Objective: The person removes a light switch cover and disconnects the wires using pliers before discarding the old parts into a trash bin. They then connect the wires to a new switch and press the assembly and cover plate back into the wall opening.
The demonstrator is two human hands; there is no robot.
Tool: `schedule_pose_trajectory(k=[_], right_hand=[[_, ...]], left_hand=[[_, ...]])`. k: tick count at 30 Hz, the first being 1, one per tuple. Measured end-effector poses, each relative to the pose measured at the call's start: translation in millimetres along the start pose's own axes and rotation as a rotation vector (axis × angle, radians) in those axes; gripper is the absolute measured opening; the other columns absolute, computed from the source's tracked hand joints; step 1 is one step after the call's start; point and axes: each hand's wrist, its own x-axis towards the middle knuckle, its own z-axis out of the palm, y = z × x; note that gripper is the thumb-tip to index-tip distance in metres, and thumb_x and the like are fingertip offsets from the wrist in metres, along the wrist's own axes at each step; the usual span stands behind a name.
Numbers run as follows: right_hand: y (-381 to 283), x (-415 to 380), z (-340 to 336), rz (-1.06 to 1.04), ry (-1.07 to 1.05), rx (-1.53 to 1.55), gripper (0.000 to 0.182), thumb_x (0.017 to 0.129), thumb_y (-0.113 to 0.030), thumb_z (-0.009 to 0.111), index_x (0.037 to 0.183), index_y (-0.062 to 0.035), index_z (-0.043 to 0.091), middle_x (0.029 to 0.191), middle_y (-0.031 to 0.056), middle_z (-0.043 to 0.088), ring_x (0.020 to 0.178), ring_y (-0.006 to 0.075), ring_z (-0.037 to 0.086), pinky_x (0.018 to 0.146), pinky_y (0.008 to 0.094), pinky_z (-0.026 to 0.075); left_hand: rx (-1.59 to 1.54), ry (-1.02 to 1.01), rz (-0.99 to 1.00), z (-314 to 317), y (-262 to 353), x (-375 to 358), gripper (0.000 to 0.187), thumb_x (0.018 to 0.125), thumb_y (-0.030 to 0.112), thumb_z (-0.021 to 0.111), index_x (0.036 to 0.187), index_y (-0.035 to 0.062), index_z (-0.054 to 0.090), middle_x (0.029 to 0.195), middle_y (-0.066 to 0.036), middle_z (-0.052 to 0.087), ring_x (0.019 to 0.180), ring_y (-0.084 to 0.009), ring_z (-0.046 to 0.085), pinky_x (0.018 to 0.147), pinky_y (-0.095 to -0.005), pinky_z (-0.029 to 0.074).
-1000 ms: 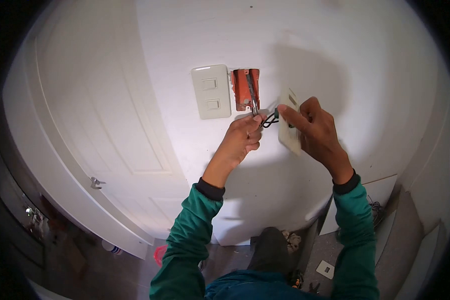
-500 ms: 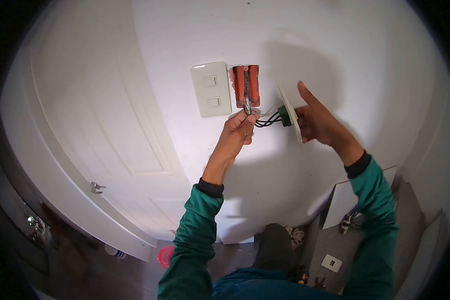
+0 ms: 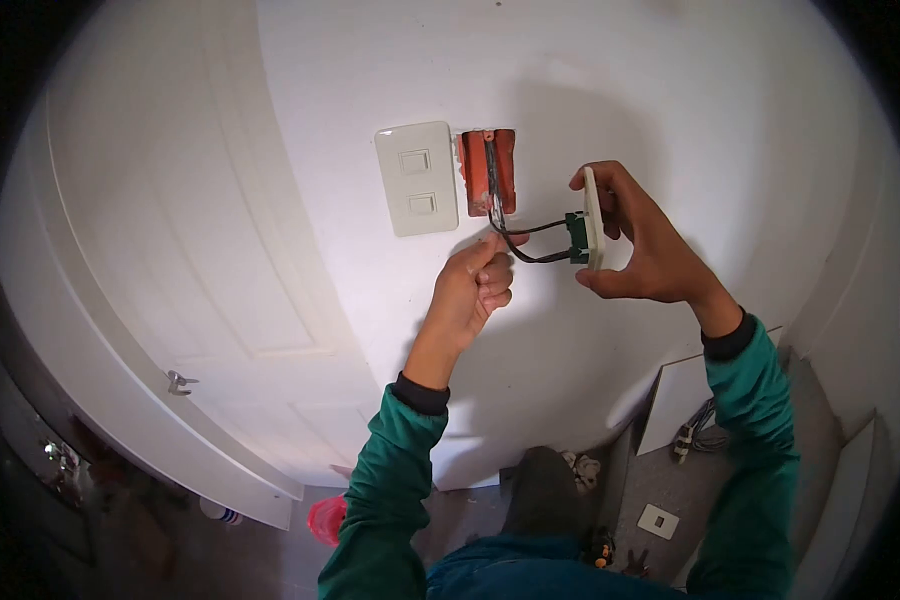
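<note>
My right hand (image 3: 658, 250) grips a cream wall plate (image 3: 593, 215) by its upper and lower edges, turned nearly edge-on and away from the wall. A green module (image 3: 577, 240) is fixed to the plate's back. Dark wires (image 3: 542, 259) loop from it to an orange wall box (image 3: 476, 180) recessed in the wall. Just below the box, my left hand (image 3: 470, 287) has its thumb and index finger at the wires, the other fingers curled in. Left of the box sits a cream plate with two switches (image 3: 416, 180), flat against the wall.
A white door with a handle (image 3: 180, 382) stands at left. Below right, a small cream plate (image 3: 658, 522) and a coiled cable (image 3: 705, 435) lie on a grey surface, near a leaning white panel (image 3: 673, 405). A pink item (image 3: 326, 520) is on the floor.
My right hand has shifted its grip to the plate's upper and lower edges and turned it more upright. My left hand has slid slightly lower along the wires, which now bow further apart.
</note>
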Motion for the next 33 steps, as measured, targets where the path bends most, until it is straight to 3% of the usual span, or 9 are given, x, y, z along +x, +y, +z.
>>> schedule_pose_trajectory(k=[6,8,13,16,18,22,24,27,33], right_hand=[[12.0,-5.7,5.8,-0.135,0.071,-0.017,0.076,0.060,-0.009,0.073,0.127,-0.0123,0.038,0.108,0.0013,0.044,0.085,0.0135,0.043,0.072,0.0279,0.038],[13.0,-6.2,3.0,-0.163,0.075,-0.063,0.077,0.059,-0.009,0.073,0.128,-0.0123,0.037,0.109,0.0017,0.045,0.085,0.0138,0.043,0.072,0.0286,0.039],[11.0,4.4,-6.3,-0.320,0.044,-0.180,0.078,0.063,-0.015,0.074,0.132,-0.0096,0.039,0.110,0.0076,0.049,0.093,0.0212,0.055,0.074,0.0330,0.048],[-0.6,13.4,-11.3,-0.319,0.023,-0.202,0.079,0.063,-0.021,0.078,0.132,-0.0083,0.041,0.108,0.0076,0.050,0.087,0.0201,0.055,0.071,0.0314,0.047],[-0.8,25.2,-11.3,-0.343,0.074,-0.177,0.075,0.061,-0.024,0.079,0.127,-0.0070,0.047,0.102,0.0052,0.050,0.079,0.0170,0.050,0.068,0.0294,0.042],[-6.7,43.8,-11.9,-0.211,0.078,-0.051,0.071,0.061,-0.034,0.083,0.119,-0.0049,0.054,0.083,-0.0001,0.049,0.069,0.0114,0.043,0.062,0.0285,0.036],[-8.8,52.2,-7.1,-0.149,0.059,0.020,0.072,0.062,-0.037,0.085,0.118,-0.0034,0.054,0.080,-0.0004,0.053,0.071,0.0101,0.048,0.064,0.0266,0.039],[-8.6,59.2,4.9,-0.088,0.076,0.161,0.073,0.062,-0.038,0.086,0.114,0.0016,0.054,0.091,0.0082,0.062,0.084,0.0156,0.060,0.074,0.0265,0.047],[-27.0,54.3,33.6,-0.167,0.275,-0.117,0.080,0.056,-0.050,0.086,0.104,0.0052,0.055,0.096,0.0166,0.061,0.085,0.0246,0.061,0.076,0.0331,0.049]], left_hand=[[0.235,0.030,0.091,-2.0,-3.6,-4.1,0.031,0.094,0.017,0.053,0.118,-0.0036,0.051,0.062,0.006,0.030,0.052,-0.0052,0.027,0.046,-0.0203,0.027],[1.308,0.436,0.703,6.1,-8.3,-13.3,0.032,0.087,0.009,0.062,0.117,0.0018,0.054,0.063,0.004,0.033,0.053,-0.0068,0.028,0.046,-0.0229,0.027],[1.734,0.143,0.866,25.3,23.4,-23.8,0.058,0.071,0.021,0.080,0.124,0.0103,0.058,0.095,-0.011,0.068,0.060,-0.0214,0.053,0.060,-0.0301,0.048],[1.779,0.037,0.828,36.3,40.7,-18.7,0.055,0.067,0.023,0.083,0.117,0.0086,0.063,0.093,-0.013,0.068,0.065,-0.0254,0.058,0.061,-0.0339,0.049],[1.766,-0.009,0.944,30.8,44.9,-11.1,0.048,0.066,0.019,0.084,0.108,0.0054,0.066,0.091,-0.010,0.068,0.065,-0.0174,0.058,0.061,-0.0294,0.048],[1.436,0.059,0.623,30.7,53.2,-10.5,0.028,0.075,0.015,0.079,0.096,0.0016,0.067,0.069,-0.001,0.058,0.057,-0.0107,0.043,0.054,-0.0245,0.039],[1.114,0.118,0.475,12.7,51.4,-2.0,0.020,0.079,0.010,0.075,0.095,0.0003,0.067,0.061,0.006,0.042,0.055,-0.0057,0.036,0.053,-0.0222,0.036],[1.195,0.172,0.538,11.3,54.1,-7.0,0.018,0.084,0.012,0.071,0.095,-0.0006,0.066,0.061,0.009,0.030,0.055,-0.0038,0.029,0.053,-0.0203,0.034],[1.292,0.081,0.593,6.6,58.9,-24.7,0.022,0.090,0.016,0.065,0.103,-0.0014,0.062,0.070,0.003,0.050,0.064,-0.0060,0.042,0.058,-0.0220,0.038]])
